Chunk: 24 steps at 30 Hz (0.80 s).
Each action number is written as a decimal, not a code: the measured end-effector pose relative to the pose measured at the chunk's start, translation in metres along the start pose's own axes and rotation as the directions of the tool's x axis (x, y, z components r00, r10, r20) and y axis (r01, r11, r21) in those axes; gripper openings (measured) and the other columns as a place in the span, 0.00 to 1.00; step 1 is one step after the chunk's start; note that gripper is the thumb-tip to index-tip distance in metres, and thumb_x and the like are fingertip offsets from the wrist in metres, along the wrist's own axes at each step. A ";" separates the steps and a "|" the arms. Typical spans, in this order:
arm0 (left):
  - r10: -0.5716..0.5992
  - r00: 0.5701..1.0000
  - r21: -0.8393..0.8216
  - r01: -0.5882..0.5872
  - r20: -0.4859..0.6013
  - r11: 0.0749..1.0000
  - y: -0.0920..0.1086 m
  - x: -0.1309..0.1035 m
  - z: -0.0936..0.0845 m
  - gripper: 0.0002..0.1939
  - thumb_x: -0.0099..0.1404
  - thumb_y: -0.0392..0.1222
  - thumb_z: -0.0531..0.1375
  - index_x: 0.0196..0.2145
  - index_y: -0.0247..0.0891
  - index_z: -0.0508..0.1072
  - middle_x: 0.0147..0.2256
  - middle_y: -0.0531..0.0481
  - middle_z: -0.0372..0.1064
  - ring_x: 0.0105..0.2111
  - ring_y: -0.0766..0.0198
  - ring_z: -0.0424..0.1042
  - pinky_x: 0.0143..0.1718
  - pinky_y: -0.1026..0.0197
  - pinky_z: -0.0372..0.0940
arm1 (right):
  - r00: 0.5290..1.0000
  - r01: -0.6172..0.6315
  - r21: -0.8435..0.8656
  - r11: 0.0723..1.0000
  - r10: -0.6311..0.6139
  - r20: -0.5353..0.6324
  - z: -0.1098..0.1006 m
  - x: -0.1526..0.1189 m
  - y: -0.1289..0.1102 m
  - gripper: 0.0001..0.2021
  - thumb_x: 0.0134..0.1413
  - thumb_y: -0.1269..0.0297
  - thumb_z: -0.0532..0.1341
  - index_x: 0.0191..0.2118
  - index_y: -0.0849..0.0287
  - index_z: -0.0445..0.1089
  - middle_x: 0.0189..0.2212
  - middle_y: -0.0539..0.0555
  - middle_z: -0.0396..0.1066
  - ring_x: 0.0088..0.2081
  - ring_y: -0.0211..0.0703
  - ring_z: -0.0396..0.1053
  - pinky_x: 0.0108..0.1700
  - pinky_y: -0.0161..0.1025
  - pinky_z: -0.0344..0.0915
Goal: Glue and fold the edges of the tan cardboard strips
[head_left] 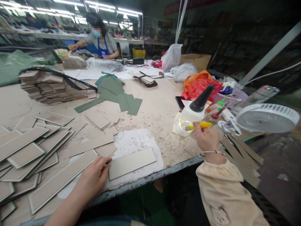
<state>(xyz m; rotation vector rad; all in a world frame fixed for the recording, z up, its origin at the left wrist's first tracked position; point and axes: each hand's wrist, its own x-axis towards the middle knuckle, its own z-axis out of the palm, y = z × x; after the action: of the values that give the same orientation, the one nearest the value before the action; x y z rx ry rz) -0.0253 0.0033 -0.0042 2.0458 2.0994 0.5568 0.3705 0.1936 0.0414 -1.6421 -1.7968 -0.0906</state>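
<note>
My right hand (207, 138) is closed round a yellow-handled brush (198, 125). The bristle end points left, at the mouth of a white container (181, 125) with whitish, glue-like stuff inside. Right behind it is a white bottle (191, 113) with a black cone-shaped top (202, 99). On the table's near edge lies a pale rectangular panel (133, 163), flat on a white stained patch (141, 138). My left hand (94, 174) has thumb and fingers pinched together at the panel's left end. Under that forearm and beside it lies a long beige panel with light edges (63, 180).
Light-edged panels (25, 141) overlap at left, beneath a strapped stack of beige pieces (51, 86). Green pieces (117, 92) lie mid-table. At right are a phone (180, 102), red bag (199, 86), white fan (266, 117) and clear tumbler (261, 95). A co-worker (102, 40) works opposite.
</note>
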 end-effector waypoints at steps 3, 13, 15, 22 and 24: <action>0.059 0.998 0.032 -0.059 0.012 0.998 -0.006 -0.005 -0.003 0.13 0.63 0.39 0.48 0.40 0.39 0.71 0.39 0.45 0.70 0.36 0.61 0.73 0.38 0.62 0.69 | 0.997 -0.004 -0.005 1.000 0.004 -0.074 -0.007 -0.001 0.000 0.26 0.61 0.45 0.47 0.37 0.61 0.73 0.30 0.58 0.75 0.33 0.49 0.72 0.33 0.39 0.61; 0.337 0.921 0.067 -0.356 0.196 0.932 -0.014 -0.016 -0.014 0.17 0.65 0.39 0.50 0.45 0.50 0.75 0.47 0.48 0.71 0.43 0.61 0.73 0.45 0.64 0.68 | 1.000 0.030 -0.055 0.998 -0.030 -0.004 -0.001 0.000 0.001 0.23 0.60 0.47 0.49 0.38 0.60 0.74 0.26 0.56 0.75 0.33 0.49 0.73 0.31 0.38 0.60; 0.365 0.909 0.075 -0.386 0.203 0.919 -0.013 -0.015 -0.014 0.17 0.64 0.38 0.51 0.44 0.49 0.76 0.46 0.48 0.72 0.43 0.60 0.74 0.44 0.64 0.69 | 0.998 0.050 -0.043 0.998 -0.052 -0.046 -0.004 -0.001 -0.001 0.23 0.60 0.47 0.50 0.37 0.60 0.74 0.28 0.56 0.75 0.33 0.49 0.73 0.31 0.38 0.61; 0.347 0.907 0.028 -0.364 0.240 0.931 -0.011 -0.013 -0.017 0.18 0.62 0.34 0.51 0.42 0.45 0.77 0.45 0.47 0.73 0.41 0.61 0.74 0.44 0.64 0.68 | 0.984 0.161 -0.033 0.986 -0.163 -0.075 -0.004 0.001 -0.003 0.19 0.60 0.50 0.53 0.37 0.60 0.73 0.28 0.54 0.75 0.30 0.45 0.72 0.30 0.36 0.60; 0.319 0.914 0.011 -0.332 0.250 0.943 -0.007 -0.013 -0.020 0.18 0.62 0.32 0.50 0.41 0.43 0.77 0.44 0.47 0.73 0.42 0.61 0.74 0.45 0.64 0.68 | 0.980 0.172 -0.025 0.985 -0.174 -0.093 -0.005 0.000 -0.002 0.16 0.60 0.53 0.54 0.37 0.59 0.73 0.30 0.55 0.75 0.31 0.45 0.72 0.31 0.37 0.60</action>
<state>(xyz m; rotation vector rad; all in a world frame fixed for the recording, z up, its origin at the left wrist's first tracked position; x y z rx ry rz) -0.0381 -0.0125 0.0097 2.3754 1.6628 0.2695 0.3706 0.1905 0.0464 -1.4652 -1.8670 -0.2585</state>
